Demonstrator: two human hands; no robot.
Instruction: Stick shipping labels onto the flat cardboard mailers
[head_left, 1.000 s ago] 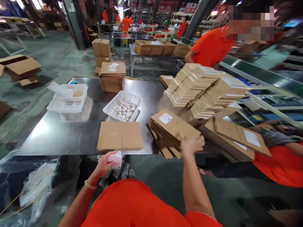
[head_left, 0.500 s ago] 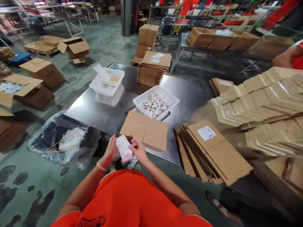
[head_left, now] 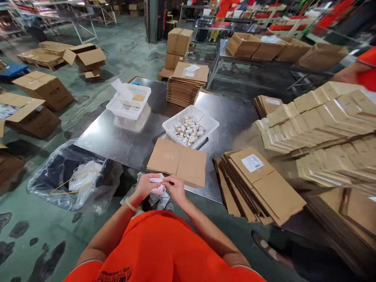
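Observation:
My left hand [head_left: 144, 187] is closed around the left side of a white-and-pink printed slip [head_left: 159, 189], held in front of my waist. Pinching its right edge are the fingers of my right hand [head_left: 176, 188]. The slip appears bent, with a narrow printed strip facing up and pink below; whether it is one sheet or several I cannot tell. Just beyond my hands a flat cardboard carton [head_left: 190, 162] lies at the table's near edge. Behind it, a white perforated basket [head_left: 210, 117] holds many small white-labelled pieces. Clear plastic [head_left: 129, 194] shows below my left hand.
A plastic-lined bin [head_left: 70, 199] stands left of the metal table [head_left: 100, 143]. Flattened cartons [head_left: 264, 188] lean at the right, near long stacks of cardboard [head_left: 323, 113]. Stacked white baskets [head_left: 129, 105] and a carton pile [head_left: 186, 88] stand farther back. Another person's arm [head_left: 349, 72] is at right.
The slip was spread flat with its white face showing; now it is bent over, and my hands are closer together. The view has shifted slightly.

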